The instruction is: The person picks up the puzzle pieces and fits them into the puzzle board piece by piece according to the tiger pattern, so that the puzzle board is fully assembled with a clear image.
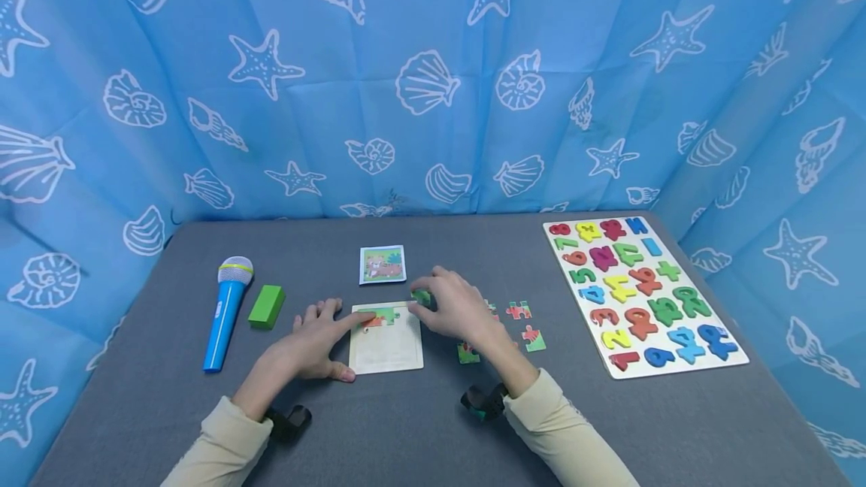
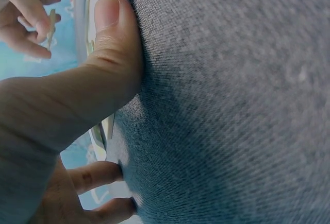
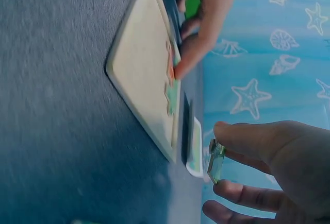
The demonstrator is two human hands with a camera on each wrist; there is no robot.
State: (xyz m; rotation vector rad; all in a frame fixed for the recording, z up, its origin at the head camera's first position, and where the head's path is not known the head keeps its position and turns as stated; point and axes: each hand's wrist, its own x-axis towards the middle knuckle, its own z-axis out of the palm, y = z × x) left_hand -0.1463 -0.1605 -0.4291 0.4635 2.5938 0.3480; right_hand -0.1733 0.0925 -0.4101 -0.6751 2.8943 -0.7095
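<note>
My left hand (image 1: 314, 340) rests at the left side of a pale wooden puzzle tray (image 1: 389, 352). Its extended index finger presses on joined orange and green puzzle pieces (image 1: 388, 315) along the tray's upper part, while the thumb touches the near left edge. Over the tray's far right corner, my right hand (image 1: 460, 307) pinches a green jigsaw piece (image 3: 215, 165) between thumb and fingers, held in the air. Right of the tray lie several loose pieces (image 1: 533, 338), some partly hidden beneath the right forearm. A small picture card (image 1: 383, 264) lies behind the tray.
A blue toy microphone (image 1: 226, 314) and a green block (image 1: 267, 307) lie to the left. On the right is a white board (image 1: 643, 301) with colourful numbers and shapes. A blue shell-patterned curtain (image 1: 433, 134) hangs behind the grey table (image 1: 379, 442).
</note>
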